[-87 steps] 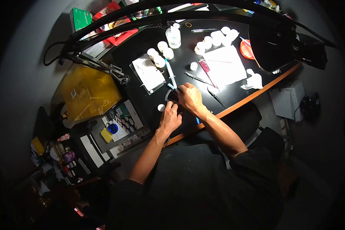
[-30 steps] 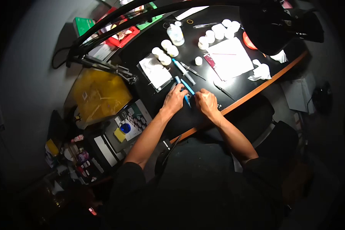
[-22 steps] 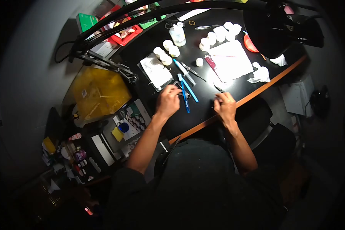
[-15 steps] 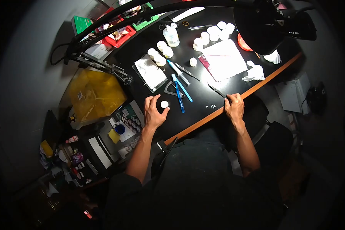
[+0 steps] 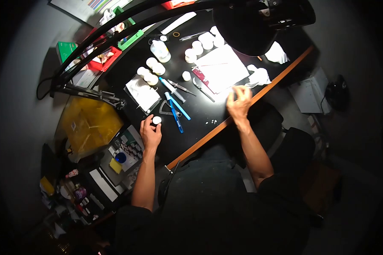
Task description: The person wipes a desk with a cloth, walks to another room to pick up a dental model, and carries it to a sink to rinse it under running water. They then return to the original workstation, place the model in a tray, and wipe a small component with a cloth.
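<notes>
Head view: left hand (image 5: 150, 135) pinches small white round cap (image 5: 157, 120); right hand (image 5: 238, 102) grip loose, empty. Cap could slip off black bench (image 5: 200, 123) edge.

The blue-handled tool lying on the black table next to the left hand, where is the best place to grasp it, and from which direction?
Grip the blue-handled tool around the middle of its handle, coming from above. It lies flat, with a second blue tool close beside it, so fingers probably fit best across its narrow width. The left hand is nearest but holds a small white cap; the right hand looks free.
</notes>
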Demonstrator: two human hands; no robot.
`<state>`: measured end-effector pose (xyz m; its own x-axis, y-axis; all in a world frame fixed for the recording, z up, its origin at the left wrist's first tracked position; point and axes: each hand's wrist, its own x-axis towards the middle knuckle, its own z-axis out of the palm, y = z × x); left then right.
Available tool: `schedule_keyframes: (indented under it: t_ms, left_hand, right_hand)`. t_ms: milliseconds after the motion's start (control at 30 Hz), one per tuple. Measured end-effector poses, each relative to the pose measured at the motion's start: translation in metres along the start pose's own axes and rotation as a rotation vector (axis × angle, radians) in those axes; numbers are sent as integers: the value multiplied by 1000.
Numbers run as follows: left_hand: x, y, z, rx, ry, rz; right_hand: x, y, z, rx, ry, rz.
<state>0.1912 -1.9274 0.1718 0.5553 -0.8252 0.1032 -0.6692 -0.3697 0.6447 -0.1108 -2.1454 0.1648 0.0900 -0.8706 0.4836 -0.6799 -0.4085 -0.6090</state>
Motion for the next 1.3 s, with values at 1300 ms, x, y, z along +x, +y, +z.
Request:
schedule_keyframes:
  t_ms: [1300]
  left_hand:
    - [-72,20,-35,-185,-187,-66]
  right_hand:
    - [55,18,-8,-469,-190,184]
